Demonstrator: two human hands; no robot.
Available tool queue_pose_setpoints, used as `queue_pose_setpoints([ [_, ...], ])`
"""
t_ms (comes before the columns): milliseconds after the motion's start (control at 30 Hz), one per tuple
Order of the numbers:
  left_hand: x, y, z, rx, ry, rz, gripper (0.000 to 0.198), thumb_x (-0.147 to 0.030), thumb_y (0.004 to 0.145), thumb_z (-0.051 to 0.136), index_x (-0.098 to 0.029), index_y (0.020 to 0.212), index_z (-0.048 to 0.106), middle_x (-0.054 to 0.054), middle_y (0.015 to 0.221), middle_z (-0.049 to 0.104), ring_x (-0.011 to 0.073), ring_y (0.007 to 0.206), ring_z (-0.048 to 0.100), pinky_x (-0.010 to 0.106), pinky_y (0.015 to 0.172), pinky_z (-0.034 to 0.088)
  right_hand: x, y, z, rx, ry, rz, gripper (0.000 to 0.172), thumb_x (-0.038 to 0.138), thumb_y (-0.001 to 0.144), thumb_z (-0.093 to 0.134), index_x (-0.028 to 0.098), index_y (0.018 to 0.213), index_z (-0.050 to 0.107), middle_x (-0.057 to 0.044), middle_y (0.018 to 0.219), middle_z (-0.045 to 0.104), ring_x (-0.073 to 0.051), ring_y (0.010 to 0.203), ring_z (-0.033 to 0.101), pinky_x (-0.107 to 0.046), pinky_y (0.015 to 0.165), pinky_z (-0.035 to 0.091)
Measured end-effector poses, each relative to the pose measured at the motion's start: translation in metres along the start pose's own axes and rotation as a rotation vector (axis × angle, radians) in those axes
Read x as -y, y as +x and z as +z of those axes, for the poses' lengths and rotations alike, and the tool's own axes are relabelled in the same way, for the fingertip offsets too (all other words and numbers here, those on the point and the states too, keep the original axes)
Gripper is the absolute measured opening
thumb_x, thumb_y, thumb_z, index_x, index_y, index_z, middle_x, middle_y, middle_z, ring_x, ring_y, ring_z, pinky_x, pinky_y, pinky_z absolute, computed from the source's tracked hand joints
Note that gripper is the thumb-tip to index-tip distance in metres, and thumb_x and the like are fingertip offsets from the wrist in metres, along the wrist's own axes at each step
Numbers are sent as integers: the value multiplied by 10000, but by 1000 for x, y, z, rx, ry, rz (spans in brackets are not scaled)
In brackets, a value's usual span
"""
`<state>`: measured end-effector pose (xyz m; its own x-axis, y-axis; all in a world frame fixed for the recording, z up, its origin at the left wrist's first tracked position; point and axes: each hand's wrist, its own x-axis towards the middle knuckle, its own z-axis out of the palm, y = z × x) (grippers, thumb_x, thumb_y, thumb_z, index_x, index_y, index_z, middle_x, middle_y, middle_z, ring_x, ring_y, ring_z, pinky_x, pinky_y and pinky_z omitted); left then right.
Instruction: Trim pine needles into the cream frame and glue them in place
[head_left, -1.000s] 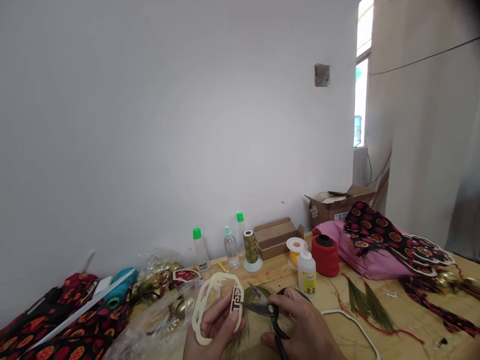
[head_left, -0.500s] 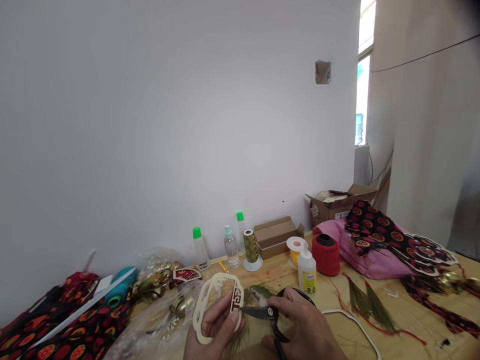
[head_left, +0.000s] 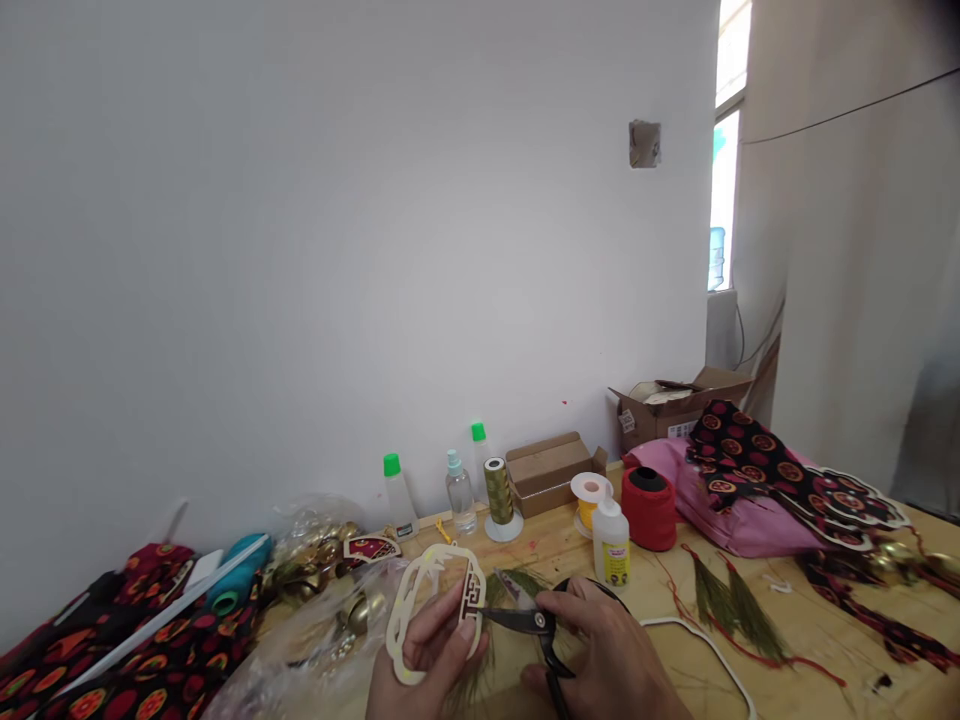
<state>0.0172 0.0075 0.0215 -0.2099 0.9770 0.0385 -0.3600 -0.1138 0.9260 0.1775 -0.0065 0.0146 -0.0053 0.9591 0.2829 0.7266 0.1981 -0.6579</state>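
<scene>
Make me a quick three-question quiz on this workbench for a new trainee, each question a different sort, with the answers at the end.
1. What are the left hand and the right hand each holding?

2. True or false: the red spool stands to the right of the bottle with the yellow label.

3. What lies on the pink bundle?
A) The teal spool
B) The patterned fabric
C) The green tassels

Key:
1. Left: a pale cut-out frame; right: scissors, with the blades apart.
2. True.
3. B.
</scene>
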Motion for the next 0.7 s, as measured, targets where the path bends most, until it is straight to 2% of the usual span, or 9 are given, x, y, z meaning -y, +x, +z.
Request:
queue_pose_setpoints([
  [167, -1, 0, 0, 7, -33, -35, 329, -242, 427, 781, -176, 741, 707, 63, 847, 723, 232, 763, 650, 244, 565, 553, 1, 1, -1, -5, 10, 15, 371, 217, 515, 693, 284, 879, 665, -12, 755, 578, -198, 721, 581, -286, 637, 442],
  [300, -3, 0, 2, -13, -61, -64, 331, -231, 406, 790, -168, 720, 706, 58, 819, 728, 233, 736, 657, 251, 561, 557, 1, 0, 1, -57, -2, -3, 361, 198, 504, 697, 275, 855, 661, -4, 735, 568, -189, 699, 567, -275, 622, 438],
  [533, -8, -2, 3, -36, -106, -124, 350, -196, 381, 797, -168, 717, 704, 55, 811, 729, 244, 776, 652, 241, 562, 556, -5, -3, 6, -271, -108, -188, 340, 177, 544, 661, 246, 877, 642, -23, 727, 563, -192, 673, 538, -271, 574, 410],
  [700, -8, -2, 1, -41, -127, -159, 345, -179, 384, 796, -168, 716, 703, 45, 791, 731, 222, 749, 656, 244, 567, 554, -6, -1, 3, -301, -176, -264, 311, 170, 579, 638, 250, 879, 638, -30, 713, 550, -204, 668, 537, -285, 566, 405],
])
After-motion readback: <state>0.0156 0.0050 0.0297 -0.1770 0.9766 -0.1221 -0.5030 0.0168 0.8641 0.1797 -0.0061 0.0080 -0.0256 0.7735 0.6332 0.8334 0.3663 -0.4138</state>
